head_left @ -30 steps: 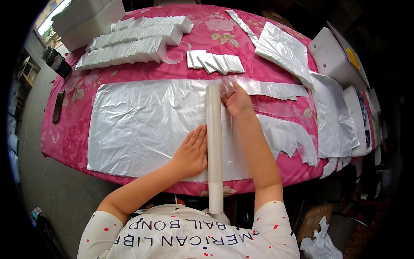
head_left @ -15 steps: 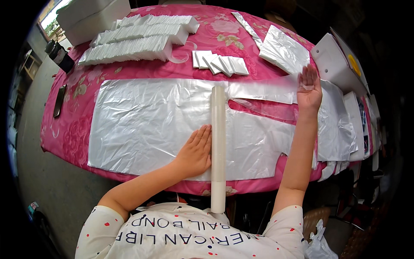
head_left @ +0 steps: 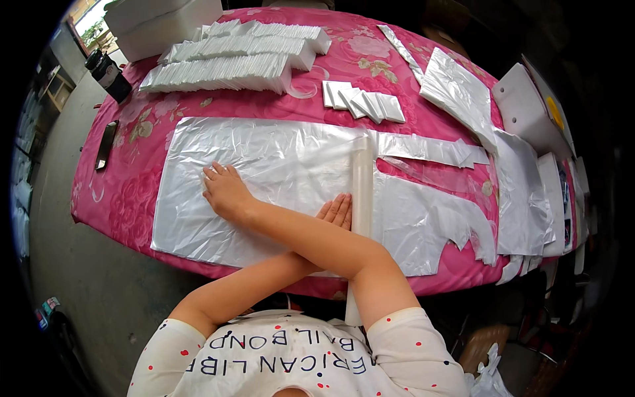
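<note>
A large sheet of shiny white plastic film [head_left: 198, 218], its right end cut into strips and ragged edges, lies flat in front of me. Across it, pointing toward my body, rests a long translucent tube [head_left: 362, 188]. My left hand [head_left: 337, 210] is flat on the film, fingers stretched along the tube's left side. Over my left forearm crosses my right arm, partly covering the tube's near part. My right hand [head_left: 226, 192] rests on the film's left half, fingers apart and slightly bent. Thin film appears to lie over the tube's far end.
Rows of folded white packets [head_left: 225, 69] stand at the far left beside a white foam box [head_left: 162, 30]. Several flat packets [head_left: 362, 100] lie beyond the film. A dark bottle [head_left: 108, 76] and a phone [head_left: 106, 145] are at left. Folded film [head_left: 456, 92] and white binders [head_left: 532, 106] sit right.
My right hand has swept from the far right across to the film's left half, crossing over my left arm. My left hand stays by the tube. The strips at the right have shifted.
</note>
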`<action>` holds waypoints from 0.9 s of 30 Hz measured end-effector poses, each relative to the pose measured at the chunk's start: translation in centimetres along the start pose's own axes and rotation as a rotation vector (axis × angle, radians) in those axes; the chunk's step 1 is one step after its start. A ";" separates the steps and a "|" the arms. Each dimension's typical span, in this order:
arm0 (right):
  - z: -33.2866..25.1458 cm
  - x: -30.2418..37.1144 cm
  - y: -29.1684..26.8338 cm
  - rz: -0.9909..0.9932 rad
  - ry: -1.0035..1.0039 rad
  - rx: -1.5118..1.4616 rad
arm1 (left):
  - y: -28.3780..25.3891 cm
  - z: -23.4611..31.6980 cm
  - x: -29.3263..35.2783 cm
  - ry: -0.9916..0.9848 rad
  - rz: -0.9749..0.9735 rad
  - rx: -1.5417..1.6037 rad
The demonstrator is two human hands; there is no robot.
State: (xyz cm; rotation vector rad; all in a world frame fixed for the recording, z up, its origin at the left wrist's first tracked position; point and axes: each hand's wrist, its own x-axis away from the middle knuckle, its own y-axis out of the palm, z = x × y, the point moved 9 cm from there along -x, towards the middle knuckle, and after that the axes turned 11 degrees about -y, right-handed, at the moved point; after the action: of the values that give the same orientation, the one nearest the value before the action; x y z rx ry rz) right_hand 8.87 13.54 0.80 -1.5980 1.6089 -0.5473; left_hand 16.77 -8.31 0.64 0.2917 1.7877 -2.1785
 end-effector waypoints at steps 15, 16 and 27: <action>0.4 26.1 -17.8 0.394 0.088 0.194 | -1.3 -11.0 -5.9 -0.659 0.018 1.510; 1.1 27.4 -17.3 0.374 0.134 0.200 | -0.4 -11.1 -6.9 -0.758 0.005 1.675; 1.0 26.0 -12.9 0.021 -0.040 0.313 | 0.4 -13.7 -6.6 -1.074 -0.002 1.855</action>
State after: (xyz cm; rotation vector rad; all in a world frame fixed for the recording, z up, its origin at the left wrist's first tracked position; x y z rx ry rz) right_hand 20.46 -12.94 4.24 -1.3491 1.4291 -0.7128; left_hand 22.51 5.77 -0.20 -0.4564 -0.9335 -2.3779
